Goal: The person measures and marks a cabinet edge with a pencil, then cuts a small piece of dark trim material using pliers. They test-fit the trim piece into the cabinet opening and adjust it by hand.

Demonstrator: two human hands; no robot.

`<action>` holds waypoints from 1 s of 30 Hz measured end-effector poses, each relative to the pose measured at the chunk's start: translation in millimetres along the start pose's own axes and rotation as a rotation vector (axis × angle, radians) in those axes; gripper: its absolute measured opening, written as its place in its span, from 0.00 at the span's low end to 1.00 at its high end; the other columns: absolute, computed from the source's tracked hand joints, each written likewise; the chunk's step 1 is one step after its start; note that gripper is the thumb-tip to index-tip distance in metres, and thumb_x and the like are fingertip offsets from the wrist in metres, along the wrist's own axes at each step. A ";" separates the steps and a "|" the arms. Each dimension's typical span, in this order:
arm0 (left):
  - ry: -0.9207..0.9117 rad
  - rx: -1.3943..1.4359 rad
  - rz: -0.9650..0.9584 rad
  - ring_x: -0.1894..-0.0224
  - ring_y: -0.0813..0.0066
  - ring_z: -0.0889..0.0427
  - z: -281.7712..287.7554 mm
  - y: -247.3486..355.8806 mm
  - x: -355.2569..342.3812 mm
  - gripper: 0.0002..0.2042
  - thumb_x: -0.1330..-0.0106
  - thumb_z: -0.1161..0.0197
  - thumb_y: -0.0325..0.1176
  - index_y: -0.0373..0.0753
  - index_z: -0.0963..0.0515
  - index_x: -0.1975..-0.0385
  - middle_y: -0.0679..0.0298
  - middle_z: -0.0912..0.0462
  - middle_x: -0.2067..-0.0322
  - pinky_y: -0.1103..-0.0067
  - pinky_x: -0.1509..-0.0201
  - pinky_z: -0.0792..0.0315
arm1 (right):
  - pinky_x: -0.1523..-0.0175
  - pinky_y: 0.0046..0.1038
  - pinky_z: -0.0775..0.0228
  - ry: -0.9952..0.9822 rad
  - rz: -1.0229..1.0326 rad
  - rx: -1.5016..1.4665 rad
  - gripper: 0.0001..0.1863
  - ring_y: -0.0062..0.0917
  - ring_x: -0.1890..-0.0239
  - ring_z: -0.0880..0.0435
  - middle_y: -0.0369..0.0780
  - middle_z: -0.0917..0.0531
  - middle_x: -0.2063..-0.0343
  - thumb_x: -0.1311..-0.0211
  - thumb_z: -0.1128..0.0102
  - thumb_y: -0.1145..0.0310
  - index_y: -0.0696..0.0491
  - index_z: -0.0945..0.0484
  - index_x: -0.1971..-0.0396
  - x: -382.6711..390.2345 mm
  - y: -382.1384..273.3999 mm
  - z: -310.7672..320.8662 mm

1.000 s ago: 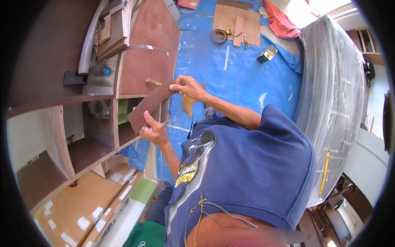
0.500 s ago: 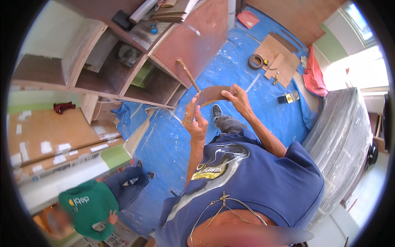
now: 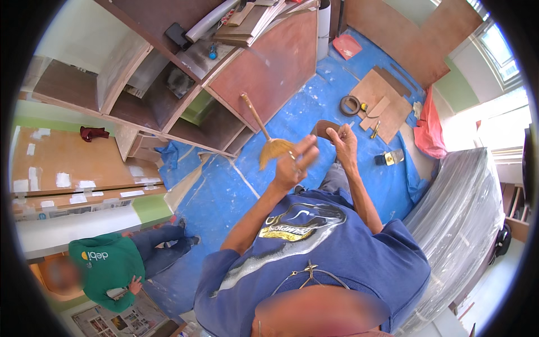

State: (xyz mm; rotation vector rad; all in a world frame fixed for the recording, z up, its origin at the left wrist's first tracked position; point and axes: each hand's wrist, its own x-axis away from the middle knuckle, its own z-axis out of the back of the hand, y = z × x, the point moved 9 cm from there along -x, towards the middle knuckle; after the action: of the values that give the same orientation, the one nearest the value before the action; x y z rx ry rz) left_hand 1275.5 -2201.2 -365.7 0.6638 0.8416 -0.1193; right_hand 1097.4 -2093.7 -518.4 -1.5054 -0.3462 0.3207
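Note:
A curved brown wood-grain strip is pinched at one end between the thumb and fingers of my right hand. My left hand, with a ring on one finger, is just left of the strip. Its fingers are blurred but look stretched out and apart, with nothing visible in them. Beyond my left hand, a straw broom leans with its handle against the cabinet.
Blue sheeting covers the floor. A roll of brown banding, a tape measure and wooden boards lie ahead to the right. Plastic-wrapped furniture stands at right. A person in a green top is at lower left.
My left hand has come off the strip and moved nearer to me and rightward. The strip is now held by my right hand alone, and the broom's bristles have come into sight.

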 end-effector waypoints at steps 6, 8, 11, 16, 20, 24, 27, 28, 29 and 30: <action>0.306 0.593 0.491 0.51 0.64 0.16 -74.0 -80.2 -84.3 0.21 0.25 0.43 0.28 0.30 0.32 0.34 0.54 0.17 0.51 0.71 0.46 0.21 | 0.77 0.19 0.42 -0.082 0.013 -0.132 0.16 0.11 0.81 0.32 0.32 0.25 0.82 0.34 0.30 0.63 0.51 0.29 0.74 -76.1 -44.3 77.9; 0.305 0.904 0.646 0.51 0.67 0.15 -130.9 -85.5 -104.4 0.20 0.24 0.42 0.30 0.32 0.32 0.36 0.54 0.16 0.51 0.70 0.47 0.18 | 0.77 0.19 0.42 -0.117 0.064 -0.123 0.15 0.11 0.80 0.32 0.32 0.24 0.81 0.34 0.30 0.64 0.51 0.28 0.74 -97.7 -66.1 101.3; 0.237 1.208 0.829 0.49 0.69 0.14 -203.5 -87.5 -129.1 0.18 0.24 0.41 0.34 0.36 0.30 0.39 0.56 0.17 0.50 0.69 0.48 0.14 | 0.75 0.18 0.38 -0.172 0.057 -0.196 0.13 0.11 0.79 0.29 0.32 0.21 0.77 0.35 0.30 0.66 0.53 0.27 0.71 -124.2 -84.4 130.2; 0.299 1.319 0.875 0.48 0.67 0.14 -247.1 -97.6 -151.8 0.15 0.23 0.42 0.36 0.39 0.28 0.42 0.58 0.17 0.48 0.70 0.48 0.13 | 0.59 0.21 0.24 -0.355 0.038 -0.349 0.14 0.15 0.63 0.18 0.35 0.17 0.62 0.36 0.31 0.72 0.56 0.23 0.53 -155.5 -97.1 156.5; 0.387 1.390 0.933 0.47 0.68 0.14 -254.7 -113.3 -154.0 0.15 0.23 0.42 0.35 0.39 0.28 0.42 0.59 0.17 0.48 0.69 0.46 0.13 | 0.54 0.24 0.23 -0.415 0.022 -0.404 0.23 0.20 0.59 0.17 0.38 0.17 0.61 0.37 0.29 0.72 0.58 0.25 0.44 -170.6 -98.1 153.2; 0.442 1.426 0.933 0.46 0.67 0.15 -253.0 -126.4 -160.5 0.15 0.23 0.42 0.35 0.39 0.28 0.40 0.59 0.18 0.46 0.69 0.45 0.14 | 0.52 0.26 0.23 -0.447 0.026 -0.502 0.27 0.22 0.59 0.16 0.40 0.16 0.61 0.36 0.29 0.72 0.58 0.26 0.39 -182.6 -104.7 144.2; 0.463 1.486 0.892 0.45 0.67 0.15 -248.0 -132.9 -166.1 0.15 0.23 0.43 0.33 0.37 0.28 0.40 0.57 0.17 0.46 0.69 0.41 0.16 | 0.49 0.28 0.23 -0.461 -0.002 -0.534 0.26 0.24 0.58 0.16 0.41 0.16 0.60 0.34 0.32 0.71 0.58 0.26 0.38 -187.5 -103.4 138.9; 0.471 1.469 0.897 0.46 0.68 0.15 -246.8 -135.2 -165.4 0.15 0.23 0.43 0.33 0.37 0.28 0.40 0.57 0.18 0.46 0.69 0.41 0.15 | 0.48 0.29 0.23 -0.468 -0.015 -0.538 0.24 0.24 0.57 0.16 0.41 0.15 0.59 0.34 0.33 0.72 0.59 0.25 0.40 -189.5 -101.0 137.4; 0.483 1.462 0.899 0.46 0.68 0.15 -245.6 -137.7 -165.1 0.15 0.23 0.43 0.32 0.37 0.28 0.40 0.58 0.18 0.46 0.70 0.42 0.15 | 0.47 0.30 0.22 -0.480 -0.014 -0.547 0.22 0.25 0.56 0.15 0.41 0.14 0.58 0.33 0.34 0.72 0.59 0.24 0.41 -191.5 -98.9 135.3; 0.502 1.459 0.900 0.47 0.68 0.15 -244.5 -139.8 -164.3 0.15 0.23 0.43 0.32 0.37 0.28 0.40 0.58 0.18 0.46 0.70 0.42 0.15 | 0.46 0.30 0.22 -0.498 -0.002 -0.563 0.20 0.25 0.55 0.15 0.41 0.14 0.57 0.33 0.35 0.73 0.60 0.23 0.43 -193.8 -97.6 133.3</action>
State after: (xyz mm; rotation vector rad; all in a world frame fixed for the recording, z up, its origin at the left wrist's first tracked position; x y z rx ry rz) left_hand 956.6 -2194.0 -433.5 2.4611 0.7506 0.3112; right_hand 865.0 -2056.8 -420.9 -1.9655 -0.8891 0.6359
